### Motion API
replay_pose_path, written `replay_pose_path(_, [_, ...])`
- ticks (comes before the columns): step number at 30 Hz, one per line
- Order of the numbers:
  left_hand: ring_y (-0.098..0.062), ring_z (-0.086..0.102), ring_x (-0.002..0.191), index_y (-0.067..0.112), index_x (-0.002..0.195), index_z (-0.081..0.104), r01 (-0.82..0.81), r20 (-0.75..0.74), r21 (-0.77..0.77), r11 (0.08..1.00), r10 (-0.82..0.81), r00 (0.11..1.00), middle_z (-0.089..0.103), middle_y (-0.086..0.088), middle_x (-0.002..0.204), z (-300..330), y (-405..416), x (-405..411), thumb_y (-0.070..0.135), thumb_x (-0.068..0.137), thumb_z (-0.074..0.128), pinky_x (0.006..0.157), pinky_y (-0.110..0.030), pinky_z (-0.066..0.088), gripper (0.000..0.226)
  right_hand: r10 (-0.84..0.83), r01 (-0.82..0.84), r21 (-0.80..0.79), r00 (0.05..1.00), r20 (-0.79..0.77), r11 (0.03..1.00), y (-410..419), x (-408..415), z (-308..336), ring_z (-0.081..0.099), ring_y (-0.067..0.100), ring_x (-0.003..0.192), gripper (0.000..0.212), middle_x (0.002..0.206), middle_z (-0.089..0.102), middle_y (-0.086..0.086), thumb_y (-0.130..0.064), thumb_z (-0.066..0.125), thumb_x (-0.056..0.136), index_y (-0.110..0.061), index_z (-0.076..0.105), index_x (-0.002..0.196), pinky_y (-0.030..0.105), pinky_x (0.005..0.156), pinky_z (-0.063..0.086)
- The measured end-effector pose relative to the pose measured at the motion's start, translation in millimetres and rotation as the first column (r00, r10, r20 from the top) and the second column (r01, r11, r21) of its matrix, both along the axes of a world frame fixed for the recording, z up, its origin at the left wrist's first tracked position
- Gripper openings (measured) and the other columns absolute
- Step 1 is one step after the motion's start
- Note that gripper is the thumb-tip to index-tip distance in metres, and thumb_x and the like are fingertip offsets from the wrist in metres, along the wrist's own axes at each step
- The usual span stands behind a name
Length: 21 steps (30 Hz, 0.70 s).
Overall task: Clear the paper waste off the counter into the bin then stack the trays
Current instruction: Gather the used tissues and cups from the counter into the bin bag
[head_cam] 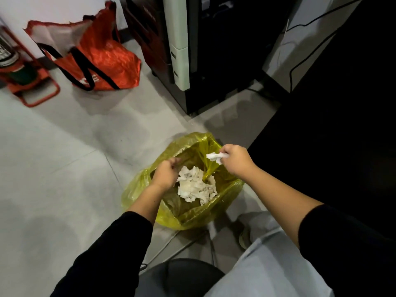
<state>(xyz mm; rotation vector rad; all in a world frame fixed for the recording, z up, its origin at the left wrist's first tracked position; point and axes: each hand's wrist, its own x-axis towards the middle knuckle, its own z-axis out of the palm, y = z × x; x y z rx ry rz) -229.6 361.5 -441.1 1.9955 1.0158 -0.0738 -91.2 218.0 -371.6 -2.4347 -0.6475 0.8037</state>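
A: Start at upper left of the frame. What stands there?

B: An orange woven bag, crinkled and slumped on the floor, apart from the work.

A: Centre of the frame?

B: The bin, lined with thin yellow glossy film. Left hand sits over its mouth, fingers curled; whether its grip holds anything I cannot tell. Beside it, inside the liner, lies crumpled white paper waste, soft and torn-edged.

A: Right of that?

B: Right hand pinches a paper wad above the far rim, probably positioned for release.
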Motion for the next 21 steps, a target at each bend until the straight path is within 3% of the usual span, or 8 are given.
replay_pose_path(2, [-0.023, 0.05, 0.123, 0.003, 0.124, 0.058, -0.01, -0.001, -0.026, 1.0, 0.01, 1.0, 0.058, -0.01, 0.129, 0, 2, -1, -0.002, 0.093, 0.046, 0.098, -0.019, 0.031, 0.033, 0.01, -0.01, 0.003, 1.0, -0.02, 1.0, 5, -3, -2, 0.055, 0.019, 0.091, 0.028, 0.114, 0.062, 0.011, -0.004, 0.054, 0.088, -0.01, 0.061, 0.114, 0.022, 0.068, 0.04])
replay_pose_path(5, [-0.023, 0.051, 0.122, 0.002, 0.119, 0.06, -0.043, 0.008, -0.066, 0.997, 0.044, 0.999, 0.059, -0.011, 0.126, 2, 3, -4, -0.007, 0.092, 0.044, 0.097, -0.018, 0.032, 0.033, 0.076, -0.075, 0.011, 0.992, -0.102, 0.997, 10, -9, -2, 0.052, 0.023, 0.119, 0.044, 0.132, 0.054, 0.008, -0.005, 0.055, 0.09, -0.012, 0.048, 0.133, 0.028, 0.094, 0.043])
replay_pose_path(7, [-0.025, 0.052, 0.12, -0.002, 0.116, 0.06, -0.061, 0.027, -0.076, 0.995, 0.063, 0.998, 0.06, -0.014, 0.123, 7, 2, -7, -0.007, 0.092, 0.045, 0.093, -0.013, 0.032, 0.029, 0.094, -0.092, 0.018, 0.989, -0.114, 0.996, 12, -11, -1, 0.048, 0.023, 0.126, 0.049, 0.137, 0.05, 0.007, -0.004, 0.054, 0.091, -0.012, 0.042, 0.138, 0.03, 0.101, 0.04])
replay_pose_path(10, [-0.025, 0.053, 0.119, -0.007, 0.116, 0.058, -0.078, 0.063, -0.105, 0.991, 0.085, 0.994, 0.06, -0.017, 0.122, 16, 0, -10, -0.009, 0.093, 0.043, 0.083, -0.005, 0.031, 0.028, 0.084, -0.078, 0.06, 0.992, -0.096, 0.995, 11, -11, 7, 0.047, 0.023, 0.126, 0.048, 0.137, 0.05, 0.007, -0.004, 0.053, 0.091, -0.013, 0.043, 0.137, 0.03, 0.102, 0.039])
replay_pose_path(14, [-0.025, 0.052, 0.121, -0.008, 0.116, 0.058, -0.085, 0.135, -0.134, 0.987, 0.104, 0.985, 0.059, -0.018, 0.124, 34, -7, -8, -0.011, 0.092, 0.041, 0.088, -0.007, 0.033, 0.029, 0.075, -0.067, 0.13, 0.996, -0.051, 0.989, 2, -11, 27, 0.052, 0.022, 0.12, 0.04, 0.129, 0.056, 0.006, -0.009, 0.054, 0.092, -0.014, 0.051, 0.131, 0.028, 0.099, 0.039])
replay_pose_path(18, [-0.019, 0.055, 0.118, 0.009, 0.111, 0.061, -0.047, 0.272, -0.153, 0.987, 0.087, 0.958, 0.062, -0.006, 0.116, 63, -25, 6, -0.002, 0.094, 0.046, 0.097, -0.019, 0.039, 0.025, 0.005, 0.009, 0.291, 0.999, -0.045, 0.957, -16, -8, 64, 0.055, 0.017, 0.112, 0.035, 0.121, 0.059, 0.004, -0.012, 0.056, 0.091, -0.013, 0.054, 0.126, 0.022, 0.093, 0.042])
replay_pose_path(21, [-0.014, 0.058, 0.109, 0.011, 0.112, 0.062, 0.02, 0.394, -0.087, 0.996, 0.016, 0.919, 0.064, -0.004, 0.111, 98, -49, 24, 0.0, 0.094, 0.047, 0.091, -0.018, 0.041, 0.026, -0.01, -0.009, 0.403, 0.999, 0.046, 0.915, -36, -5, 106, 0.055, 0.015, 0.113, 0.036, 0.122, 0.059, 0.003, -0.011, 0.056, 0.091, -0.012, 0.055, 0.126, 0.021, 0.096, 0.04])
